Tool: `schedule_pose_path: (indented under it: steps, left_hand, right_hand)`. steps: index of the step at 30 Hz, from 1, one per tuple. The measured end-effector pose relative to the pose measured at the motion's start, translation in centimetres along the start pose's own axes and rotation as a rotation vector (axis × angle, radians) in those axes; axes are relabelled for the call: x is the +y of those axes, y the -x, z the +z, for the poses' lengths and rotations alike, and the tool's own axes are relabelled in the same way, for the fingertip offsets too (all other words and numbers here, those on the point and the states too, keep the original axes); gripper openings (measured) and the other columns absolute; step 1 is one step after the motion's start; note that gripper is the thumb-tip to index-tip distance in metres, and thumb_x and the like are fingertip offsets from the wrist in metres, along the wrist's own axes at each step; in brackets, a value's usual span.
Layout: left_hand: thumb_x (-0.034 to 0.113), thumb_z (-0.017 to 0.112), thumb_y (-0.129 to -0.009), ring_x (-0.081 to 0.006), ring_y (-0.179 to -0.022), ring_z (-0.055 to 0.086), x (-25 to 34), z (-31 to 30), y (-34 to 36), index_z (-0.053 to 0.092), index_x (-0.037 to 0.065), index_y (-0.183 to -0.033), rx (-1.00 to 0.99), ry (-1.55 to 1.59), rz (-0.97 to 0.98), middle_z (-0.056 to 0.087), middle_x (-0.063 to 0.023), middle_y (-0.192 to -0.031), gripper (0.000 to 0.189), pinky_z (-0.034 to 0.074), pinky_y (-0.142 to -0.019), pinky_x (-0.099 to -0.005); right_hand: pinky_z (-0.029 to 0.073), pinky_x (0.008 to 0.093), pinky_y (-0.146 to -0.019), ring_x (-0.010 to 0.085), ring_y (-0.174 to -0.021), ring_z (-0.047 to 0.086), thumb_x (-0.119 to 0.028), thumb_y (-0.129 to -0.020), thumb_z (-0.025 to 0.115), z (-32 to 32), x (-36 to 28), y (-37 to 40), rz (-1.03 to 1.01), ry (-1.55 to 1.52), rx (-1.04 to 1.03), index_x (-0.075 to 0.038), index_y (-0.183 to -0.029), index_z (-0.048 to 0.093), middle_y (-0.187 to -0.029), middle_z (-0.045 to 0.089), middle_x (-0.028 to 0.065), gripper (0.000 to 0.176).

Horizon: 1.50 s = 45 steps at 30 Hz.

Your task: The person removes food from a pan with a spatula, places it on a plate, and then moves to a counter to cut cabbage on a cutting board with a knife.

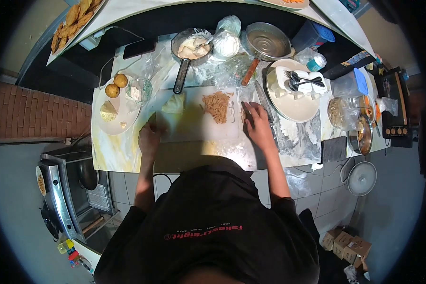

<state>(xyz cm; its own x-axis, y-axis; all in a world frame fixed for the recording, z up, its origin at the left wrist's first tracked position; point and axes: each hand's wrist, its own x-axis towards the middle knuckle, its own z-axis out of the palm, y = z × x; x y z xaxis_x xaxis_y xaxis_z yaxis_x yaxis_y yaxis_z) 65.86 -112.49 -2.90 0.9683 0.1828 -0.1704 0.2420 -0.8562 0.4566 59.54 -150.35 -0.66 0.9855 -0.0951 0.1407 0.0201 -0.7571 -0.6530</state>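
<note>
Across the middle of the marbled surface lies a white cutting board, and both hands sit at its edges. The left hand rests at the board's lower left corner, touching its edge; its fingers look curled under, but from this height I cannot tell whether its grip is clenched on anything. The right hand lies flat on the board's right edge, fingers stretched away from the body, its grip released and holding nothing. A knife lies just beside that hand on its outer side, blade along the surface. A pile of shredded strips sits on the upper right part of the board, near the right fingertips but apart from them (tan and thin, too small to name more closely). A pale lump lies at the board's upper left corner. Left of the board stands a plate with two round brown balls and a pale wedge. Behind the board are a pan with its dark handle pointing toward the board, a tied plastic bag and a metal bowl. To the right, a large plate carries white cups and dark spoons.
</note>
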Motion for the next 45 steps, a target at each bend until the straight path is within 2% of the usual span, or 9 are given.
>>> schedule_pose_path:
  steps: [6,15,24,28,31,34,40,43,45]
  left_hand:
    - [0.035,0.076,-0.079,-0.0380,-0.096,0.066,1.0,-0.4,0.0,0.066,0.005,-0.099,0.022,-0.078,0.014,0.070,-0.0160,-0.102,0.038,0.051,-0.082,-0.0502]
    - [0.032,0.074,-0.081,-0.0385,-0.099,0.066,0.1,0.0,-0.7,0.066,0.005,-0.100,0.012,-0.098,0.037,0.070,-0.0168,-0.104,0.034,0.051,-0.084,-0.0503]
    - [0.031,0.074,-0.081,-0.0390,-0.097,0.066,0.5,-0.2,-0.3,0.067,0.006,-0.100,0.022,-0.082,0.032,0.070,-0.0163,-0.103,0.032,0.052,-0.084,-0.0504]
    - [0.032,0.075,-0.080,-0.0385,-0.098,0.066,0.5,-0.3,-0.3,0.066,0.006,-0.101,0.002,-0.091,0.033,0.070,-0.0161,-0.104,0.034,0.052,-0.084,-0.0500]
    - [0.033,0.075,-0.080,-0.0386,-0.099,0.066,0.6,-0.2,-0.2,0.066,0.006,-0.103,0.028,-0.122,0.019,0.070,-0.0161,-0.105,0.037,0.052,-0.083,-0.0499]
    - [0.034,0.076,-0.079,-0.0394,-0.100,0.066,0.9,-0.6,0.0,0.065,0.005,-0.106,-0.012,-0.080,0.030,0.069,-0.0167,-0.106,0.040,0.052,-0.084,-0.0505]
    - [0.033,0.073,-0.082,-0.0402,-0.101,0.065,-0.1,0.1,-0.8,0.064,0.004,-0.107,-0.025,-0.137,0.022,0.069,-0.0178,-0.108,0.040,0.051,-0.085,-0.0510]
    - [0.033,0.072,-0.082,-0.0404,-0.101,0.065,-0.5,0.4,-1.0,0.064,0.004,-0.106,-0.027,-0.122,0.033,0.068,-0.0180,-0.108,0.038,0.052,-0.085,-0.0510]
    - [0.035,0.076,-0.079,-0.0387,-0.097,0.067,-0.7,0.8,-1.1,0.066,0.004,-0.103,0.016,-0.114,0.047,0.070,-0.0167,-0.102,0.040,0.052,-0.083,-0.0486]
  right_hand:
    - [0.035,0.0410,-0.115,0.0356,-0.138,0.041,-0.006,-0.083,0.069,-0.8,3.1,-1.2,-0.260,0.154,-0.242,-0.005,-0.137,0.053,-0.146,0.047,0.0149,0.056]
    - [0.040,0.0418,-0.110,0.0342,-0.131,0.046,-0.016,-0.085,0.071,-1.7,2.3,-2.6,-0.370,0.141,-0.332,-0.003,-0.133,0.053,-0.138,0.053,0.0137,0.053]
    - [0.048,0.0410,-0.097,0.0349,-0.114,0.054,-0.010,-0.089,0.067,0.1,3.7,-1.7,-0.336,0.191,-0.241,-0.003,-0.119,0.062,-0.120,0.058,0.0157,0.031]
    - [0.049,0.0419,-0.094,0.0374,-0.109,0.057,-0.007,-0.088,0.067,-0.6,2.6,-1.4,-0.351,0.127,-0.148,-0.003,-0.119,0.062,-0.118,0.057,0.0174,0.031]
    - [0.047,0.0462,-0.099,0.0449,-0.114,0.054,-0.006,-0.085,0.069,-0.8,2.3,-0.5,0.001,0.043,-0.066,0.002,-0.122,0.057,-0.123,0.054,0.0248,0.040]
    - [0.045,0.0468,-0.101,0.0467,-0.116,0.053,-0.005,-0.083,0.071,-0.3,2.3,0.4,0.101,0.044,-0.120,0.003,-0.125,0.055,-0.123,0.054,0.0268,0.045]
    - [0.046,0.0447,-0.099,0.0424,-0.113,0.055,-0.006,-0.082,0.072,1.3,1.2,0.0,0.004,0.167,-0.052,0.005,-0.128,0.055,-0.123,0.056,0.0250,0.051]
    - [0.047,0.0445,-0.098,0.0416,-0.111,0.056,-0.007,-0.084,0.070,1.7,0.7,-0.3,0.017,0.166,-0.085,0.005,-0.126,0.057,-0.124,0.056,0.0246,0.045]
    - [0.049,0.0447,-0.090,0.0381,-0.102,0.057,-0.007,-0.086,0.068,2.8,1.4,-0.3,-0.067,0.192,0.028,0.001,-0.119,0.062,-0.111,0.058,0.0197,0.034]
